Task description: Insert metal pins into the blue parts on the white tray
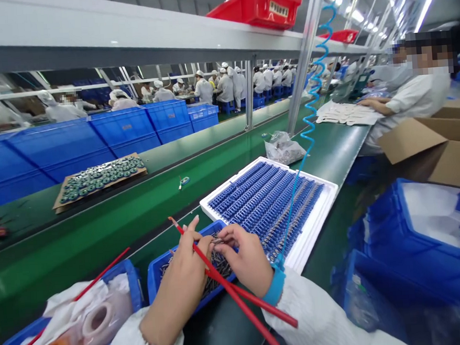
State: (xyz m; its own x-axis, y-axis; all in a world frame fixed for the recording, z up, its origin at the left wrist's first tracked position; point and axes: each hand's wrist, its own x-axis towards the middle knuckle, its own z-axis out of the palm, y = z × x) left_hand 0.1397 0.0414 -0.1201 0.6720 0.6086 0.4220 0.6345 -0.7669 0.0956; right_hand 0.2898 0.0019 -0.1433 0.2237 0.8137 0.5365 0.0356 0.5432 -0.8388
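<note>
- Left hand [178, 284]: narrow grip, fingers curled around two red rods [239, 303]. Long axis runs diagonally; one tip points far and left past the fingers, and the lower ends point near and right, past the hand.
- Right hand [246, 258]: narrow pinch on a small coiled metal part [217, 240], held between the hands above the bin. Long axis lies roughly left to right; too small to tell its exact heading.
- Right wrist: blue wrist band [275, 289], with a blue coiled cord [295, 210] running far across the tray and up a rack post.
- Under the hands: blue bin [154, 275] heaped with dark metal pieces [219, 268].
- Near left: second blue bin [123, 277], white bag [62, 315], tape roll [99, 323], loose red rod [99, 276].
- Just beyond: white tray [216, 205], packed with blue strips [264, 207].
- Farther: green conveyor belt [221, 165], clear plastic bag [283, 147]; left, cardboard sheet of round parts [99, 181].
- Far right: co-worker [413, 91] in white, cardboard box [437, 150].
</note>
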